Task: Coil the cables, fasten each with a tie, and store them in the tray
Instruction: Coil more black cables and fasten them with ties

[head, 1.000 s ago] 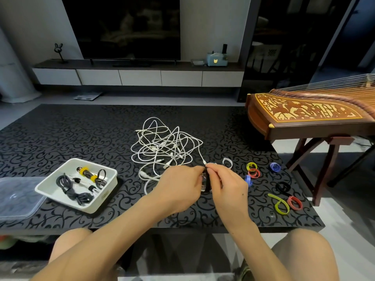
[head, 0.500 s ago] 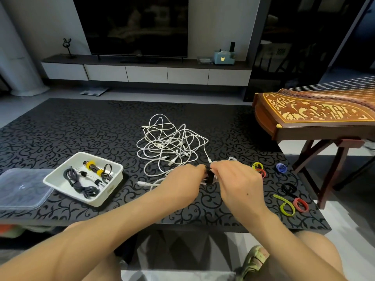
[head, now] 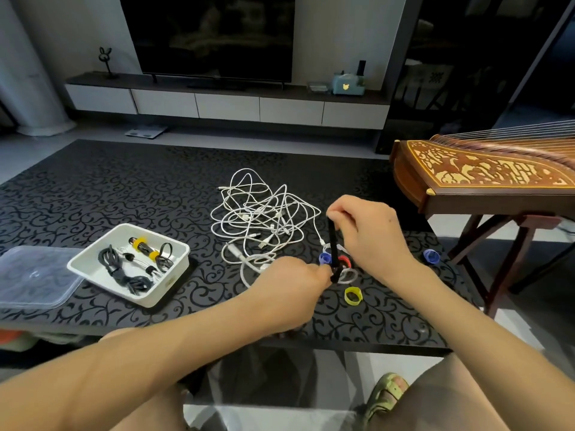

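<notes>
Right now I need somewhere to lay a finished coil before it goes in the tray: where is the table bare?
Bare: the black patterned table behind the white plastic tray, and the strip between tray and tangled white cables. Crowded: around both hands, where the blue, red and yellow tie loops lie.

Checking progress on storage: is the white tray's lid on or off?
Off. The clear lid lies flat on the table beside the white tray, whose bundled cables are exposed.
</notes>
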Action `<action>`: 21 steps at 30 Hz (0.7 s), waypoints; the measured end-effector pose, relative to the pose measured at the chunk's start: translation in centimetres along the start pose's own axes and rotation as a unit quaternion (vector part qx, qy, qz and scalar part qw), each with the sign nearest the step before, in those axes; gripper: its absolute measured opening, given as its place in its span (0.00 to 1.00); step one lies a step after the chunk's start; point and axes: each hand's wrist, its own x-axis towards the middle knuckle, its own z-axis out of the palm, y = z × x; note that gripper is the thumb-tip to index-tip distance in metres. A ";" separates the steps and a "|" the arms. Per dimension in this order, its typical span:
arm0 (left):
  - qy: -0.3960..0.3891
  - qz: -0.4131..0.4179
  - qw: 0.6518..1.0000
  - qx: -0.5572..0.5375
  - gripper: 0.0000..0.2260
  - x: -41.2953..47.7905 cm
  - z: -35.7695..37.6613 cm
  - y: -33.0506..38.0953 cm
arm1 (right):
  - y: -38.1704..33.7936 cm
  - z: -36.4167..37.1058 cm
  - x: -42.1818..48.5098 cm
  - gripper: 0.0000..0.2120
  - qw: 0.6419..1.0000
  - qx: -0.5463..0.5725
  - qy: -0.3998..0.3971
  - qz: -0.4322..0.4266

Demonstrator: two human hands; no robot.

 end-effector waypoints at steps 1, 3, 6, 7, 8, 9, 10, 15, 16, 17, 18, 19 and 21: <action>0.025 -0.012 0.999 -0.020 0.05 -0.1 -0.2 -0.5 | -0.5 -0.4 -0.3 0.08 0.996 0.087 0.020 0.032; 0.076 -0.072 0.984 -0.144 0.06 -0.1 -0.8 -1.2 | -1.7 -0.9 -1.5 0.09 0.950 0.295 0.046 0.095; 0.041 -0.146 0.881 -0.448 0.07 0.4 -2.5 -1.7 | -3.3 -0.5 -3.7 0.11 0.881 0.456 0.059 0.111; 0.013 -0.146 0.842 -0.520 0.07 0.6 -2.9 -1.8 | -3.7 -0.2 -4.3 0.12 0.858 0.498 0.065 0.105; -0.019 -0.140 0.807 -0.573 0.07 0.6 -3.1 -1.7 | -3.9 0.0 -4.8 0.12 0.832 0.540 0.074 0.101; -0.046 -0.133 0.773 -0.618 0.06 0.7 -3.3 -1.6 | -4.0 0.0 -5.2 0.13 0.804 0.580 0.084 0.103; -0.061 -0.127 0.735 -0.664 0.05 0.8 -3.4 -1.5 | -4.0 -0.1 -5.5 0.13 0.775 0.616 0.092 0.109; -0.100 -0.130 0.541 -0.825 0.06 0.7 -3.0 -1.0 | -3.6 -0.9 -5.8 0.11 0.712 0.682 0.090 0.141; -0.116 -0.121 0.513 -0.842 0.06 0.5 -2.9 -0.9 | -3.5 -1.1 -5.7 0.11 0.712 0.681 0.093 0.147; -0.133 -0.107 0.482 -0.859 0.06 0.4 -2.7 -0.9 | -3.4 -1.3 -5.5 0.12 0.714 0.677 0.093 0.152; -0.151 -0.092 0.449 -0.876 0.06 0.3 -2.6 -0.8 | -3.4 -1.4 -5.5 0.12 0.719 0.671 0.093 0.154; -0.162 -0.076 0.422 -0.889 0.06 0.2 -2.6 -0.7 | -3.3 -1.6 -5.5 0.12 0.724 0.666 0.091 0.155; -0.165 -0.065 0.426 -0.887 0.08 0.1 -2.4 -0.6 | -3.2 -1.7 -5.5 0.12 0.730 0.658 0.090 0.162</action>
